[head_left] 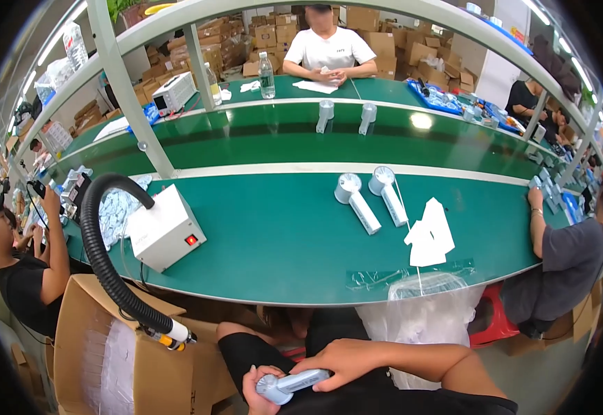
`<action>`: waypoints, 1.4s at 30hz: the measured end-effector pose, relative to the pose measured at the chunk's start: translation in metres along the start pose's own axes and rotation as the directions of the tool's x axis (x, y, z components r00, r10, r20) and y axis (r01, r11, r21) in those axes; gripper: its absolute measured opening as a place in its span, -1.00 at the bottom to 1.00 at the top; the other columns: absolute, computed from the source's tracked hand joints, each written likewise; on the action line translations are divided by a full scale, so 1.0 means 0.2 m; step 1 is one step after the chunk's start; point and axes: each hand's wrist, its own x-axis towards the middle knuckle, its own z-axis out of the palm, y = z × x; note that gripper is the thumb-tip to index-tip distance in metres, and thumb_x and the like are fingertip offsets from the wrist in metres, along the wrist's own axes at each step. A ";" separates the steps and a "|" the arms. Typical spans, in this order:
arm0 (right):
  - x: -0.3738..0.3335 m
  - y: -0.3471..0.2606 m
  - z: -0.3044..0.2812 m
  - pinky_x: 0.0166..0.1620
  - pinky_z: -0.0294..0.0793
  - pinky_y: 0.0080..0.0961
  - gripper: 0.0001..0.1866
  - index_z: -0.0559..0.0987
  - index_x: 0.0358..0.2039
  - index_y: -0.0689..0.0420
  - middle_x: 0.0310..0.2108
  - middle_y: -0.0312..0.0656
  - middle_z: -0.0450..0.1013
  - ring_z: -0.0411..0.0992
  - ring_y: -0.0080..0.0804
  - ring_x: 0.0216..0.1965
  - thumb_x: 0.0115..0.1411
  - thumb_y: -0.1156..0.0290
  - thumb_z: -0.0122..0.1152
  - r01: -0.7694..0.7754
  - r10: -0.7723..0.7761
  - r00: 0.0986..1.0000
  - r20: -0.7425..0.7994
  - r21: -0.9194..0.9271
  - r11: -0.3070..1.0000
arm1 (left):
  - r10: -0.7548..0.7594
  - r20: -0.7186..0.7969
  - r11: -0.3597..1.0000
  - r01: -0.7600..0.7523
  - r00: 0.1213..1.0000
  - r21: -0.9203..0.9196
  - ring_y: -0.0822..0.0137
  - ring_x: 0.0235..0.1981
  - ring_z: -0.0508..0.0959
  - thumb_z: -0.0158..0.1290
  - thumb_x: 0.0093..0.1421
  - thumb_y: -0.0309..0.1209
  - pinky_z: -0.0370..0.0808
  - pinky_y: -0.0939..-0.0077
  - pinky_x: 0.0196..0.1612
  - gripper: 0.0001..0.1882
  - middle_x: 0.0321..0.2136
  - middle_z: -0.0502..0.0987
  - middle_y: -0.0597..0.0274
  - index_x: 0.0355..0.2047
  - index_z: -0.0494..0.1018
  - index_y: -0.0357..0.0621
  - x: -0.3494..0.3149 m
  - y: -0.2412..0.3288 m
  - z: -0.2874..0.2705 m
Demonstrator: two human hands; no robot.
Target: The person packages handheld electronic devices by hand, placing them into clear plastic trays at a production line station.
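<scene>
Above my lap is a light blue handheld fan point(300, 382) with a round head and a straight handle. My left hand point(254, 392) is wrapped round its head at the lower left. On the handle's far end lies my right hand point(343, 361), its fingers and thumb closed over it. Two similar fans point(363, 213) point(393, 202) rest on the green table point(267, 242) ahead of me, heads pointing away. White paper pieces point(429, 235) lie just right of them.
A white box with a red switch point(166, 232) stands left on the table. A black flexible hose point(97, 235) with an electric screwdriver-like tip point(177, 337) arches over an open carton point(94, 304). A plastic bag point(426, 308) hangs at the table's edge. Two fans ride the green belt point(246, 135); co-workers sit around.
</scene>
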 end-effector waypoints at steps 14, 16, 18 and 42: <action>0.32 0.18 0.26 -0.30 0.51 -0.08 -0.47 0.50 -0.24 0.32 -0.44 0.20 0.51 0.52 0.13 -0.38 0.14 0.01 0.09 -0.227 0.309 0.943 0.125 -0.438 0.870 | -0.187 0.108 0.970 0.201 0.976 -0.137 0.23 -0.49 0.55 -0.24 0.29 0.03 0.52 0.38 -0.33 -0.42 -0.54 0.56 0.09 -0.53 0.49 -0.21 0.30 -0.17 -0.30; 0.36 0.20 0.31 -0.31 0.51 -0.07 -0.49 0.50 -0.27 0.32 -0.47 0.17 0.52 0.52 0.10 -0.42 0.16 0.02 0.07 -0.219 0.301 0.947 0.111 -0.462 0.859 | -0.152 0.103 0.968 0.169 0.983 -0.184 0.23 -0.50 0.55 -0.24 0.30 0.00 0.52 0.38 -0.34 -0.44 -0.55 0.55 0.10 -0.54 0.49 -0.21 0.31 -0.19 -0.35; 0.42 0.16 0.32 -0.32 0.51 -0.08 -0.50 0.50 -0.28 0.32 -0.48 0.15 0.52 0.52 0.09 -0.43 0.16 0.02 0.07 -0.226 0.327 0.935 0.136 -0.482 0.847 | -0.122 0.042 0.977 0.128 0.992 -0.172 0.23 -0.53 0.54 -0.23 0.31 -0.07 0.51 0.39 -0.36 -0.48 -0.58 0.55 0.11 -0.54 0.50 -0.21 0.33 -0.21 -0.40; 0.66 0.57 -1.94 -0.24 0.52 -0.25 -0.44 0.60 -0.24 0.23 -0.32 -0.01 0.56 0.56 -0.09 -0.33 -0.12 0.01 0.21 -0.810 0.387 0.471 -0.793 -0.214 0.547 | 0.193 0.142 0.900 -0.233 0.971 0.368 0.21 -0.27 0.53 -0.14 0.35 -0.17 0.48 0.37 -0.10 -0.60 -0.32 0.51 0.07 -0.06 0.35 -0.30 0.20 0.15 -0.42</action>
